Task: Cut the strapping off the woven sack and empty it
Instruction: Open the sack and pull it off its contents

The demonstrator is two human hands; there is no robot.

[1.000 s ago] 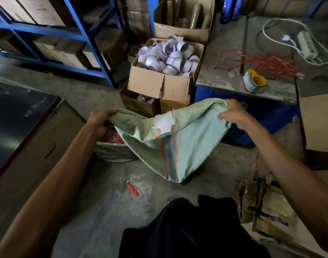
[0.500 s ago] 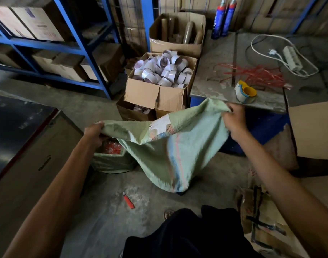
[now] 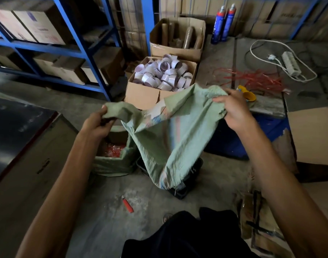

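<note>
A limp pale green woven sack (image 3: 176,138) hangs in the air in front of me, its lower end near the floor over a dark object (image 3: 189,181). My left hand (image 3: 97,125) grips the sack's left corner. My right hand (image 3: 233,110) grips its right corner, a bit higher. Below my left hand a second green sack (image 3: 113,164) stands open on the floor with red material (image 3: 113,151) inside. A red utility knife (image 3: 127,204) lies on the concrete floor near my knees. Loose red strapping (image 3: 252,79) lies on the low platform behind.
A carton of white tape cores (image 3: 161,75) and a carton of cardboard tubes (image 3: 178,38) stand behind the sack. Blue shelving (image 3: 66,51) is at the left. A power strip (image 3: 290,65), two spray cans (image 3: 223,23) and a tape dispenser (image 3: 248,94) are on the grey platform. Flattened cardboard (image 3: 260,220) lies right.
Both hands have lifted the sack higher and drawn slightly closer together; the cloth now hangs in a deeper fold, and its lower end looks blurred.
</note>
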